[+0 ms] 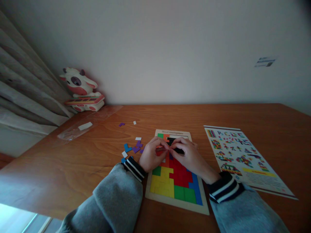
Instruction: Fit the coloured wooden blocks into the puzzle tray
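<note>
Apparently I'm arranging pieces (162, 183): left hand (153, 153) and right hand (188, 155) meet over the puzzle board (177, 202), near on the surface (243, 116); whether either grip clasps one, I can't tell; next needs careful alignment.

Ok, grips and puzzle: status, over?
Left grip, right grip: close together over puzzle board, partly hiding it. Lower part filled. Loose pieces to its left.

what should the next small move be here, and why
Perhaps part the hands slightly: the fingertips of the left hand and right hand meet over the upper part of the puzzle board, hiding some of it and making it hard to tell what they pinch.
</note>
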`<control>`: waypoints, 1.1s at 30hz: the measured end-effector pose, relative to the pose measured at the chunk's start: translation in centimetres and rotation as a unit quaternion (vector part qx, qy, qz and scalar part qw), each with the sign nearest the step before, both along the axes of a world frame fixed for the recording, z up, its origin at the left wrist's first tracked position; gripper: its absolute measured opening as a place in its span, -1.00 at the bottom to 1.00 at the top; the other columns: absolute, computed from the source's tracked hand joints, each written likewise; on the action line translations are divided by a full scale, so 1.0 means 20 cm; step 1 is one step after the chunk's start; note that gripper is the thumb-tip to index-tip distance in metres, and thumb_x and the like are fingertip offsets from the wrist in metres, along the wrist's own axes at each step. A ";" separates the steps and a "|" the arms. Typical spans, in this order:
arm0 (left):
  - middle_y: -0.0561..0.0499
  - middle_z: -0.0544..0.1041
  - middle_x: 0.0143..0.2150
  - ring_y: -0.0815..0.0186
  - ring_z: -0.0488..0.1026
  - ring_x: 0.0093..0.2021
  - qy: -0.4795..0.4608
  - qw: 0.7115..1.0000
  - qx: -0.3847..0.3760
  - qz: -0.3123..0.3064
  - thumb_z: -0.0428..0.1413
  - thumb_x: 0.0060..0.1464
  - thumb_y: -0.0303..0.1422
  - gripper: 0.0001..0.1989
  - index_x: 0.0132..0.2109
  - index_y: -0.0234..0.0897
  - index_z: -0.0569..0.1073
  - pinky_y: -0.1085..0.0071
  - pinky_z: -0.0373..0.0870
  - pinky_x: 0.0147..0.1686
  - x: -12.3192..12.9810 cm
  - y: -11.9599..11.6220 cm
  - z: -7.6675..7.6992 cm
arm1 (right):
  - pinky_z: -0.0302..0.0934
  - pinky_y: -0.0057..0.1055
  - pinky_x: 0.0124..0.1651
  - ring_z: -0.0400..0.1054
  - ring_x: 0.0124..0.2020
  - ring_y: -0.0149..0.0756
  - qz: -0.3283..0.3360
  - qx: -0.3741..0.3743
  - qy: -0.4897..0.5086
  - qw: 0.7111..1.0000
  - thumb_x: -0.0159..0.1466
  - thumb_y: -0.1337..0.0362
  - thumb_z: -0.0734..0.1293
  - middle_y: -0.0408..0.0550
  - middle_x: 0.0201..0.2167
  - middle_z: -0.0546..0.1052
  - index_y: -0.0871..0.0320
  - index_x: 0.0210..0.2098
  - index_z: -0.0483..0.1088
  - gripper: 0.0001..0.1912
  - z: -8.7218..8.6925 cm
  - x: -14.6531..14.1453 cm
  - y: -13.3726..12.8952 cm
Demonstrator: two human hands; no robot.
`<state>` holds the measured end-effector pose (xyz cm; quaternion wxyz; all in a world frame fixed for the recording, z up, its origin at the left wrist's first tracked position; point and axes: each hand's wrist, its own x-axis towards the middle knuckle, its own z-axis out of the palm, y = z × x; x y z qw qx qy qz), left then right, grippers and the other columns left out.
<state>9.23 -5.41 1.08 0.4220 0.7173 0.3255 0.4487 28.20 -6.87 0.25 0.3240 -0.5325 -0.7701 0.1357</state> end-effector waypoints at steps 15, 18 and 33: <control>-0.07 0.42 -0.19 0.27 0.44 -0.14 0.004 1.000 0.018 0.003 0.14 0.07 -0.57 -0.88 -0.33 -0.28 0.40 0.39 0.54 -0.21 0.01 -0.02 0.01 | 0.05 -0.14 -0.05 0.40 -0.13 -0.15 -0.024 -0.014 0.040 0.999 0.23 0.23 0.37 -0.12 -0.29 0.54 0.02 -0.41 0.49 -0.91 0.03 -0.03 -0.01; -0.07 0.42 -0.19 0.27 0.44 -0.14 -0.003 1.000 0.015 0.006 0.16 0.07 -0.57 -0.88 -0.33 -0.28 0.40 0.39 0.54 -0.21 0.01 -0.02 0.00 | 0.06 -0.15 -0.06 0.40 -0.16 -0.16 -0.026 -0.016 0.044 0.999 0.23 0.24 0.36 -0.11 -0.31 0.54 0.03 -0.42 0.49 -0.89 0.03 -0.03 -0.01; -0.03 0.39 -0.19 0.35 0.43 -0.17 -0.069 0.997 -0.046 0.012 0.19 0.10 -0.48 -0.86 -0.34 -0.30 0.34 0.44 0.53 -0.23 0.01 0.00 -0.02 | 0.21 -0.22 -0.08 0.42 -0.17 -0.18 0.008 -0.003 0.058 0.998 0.33 0.20 0.32 -0.08 -0.26 0.54 0.01 -0.29 0.56 -0.84 0.00 0.04 0.02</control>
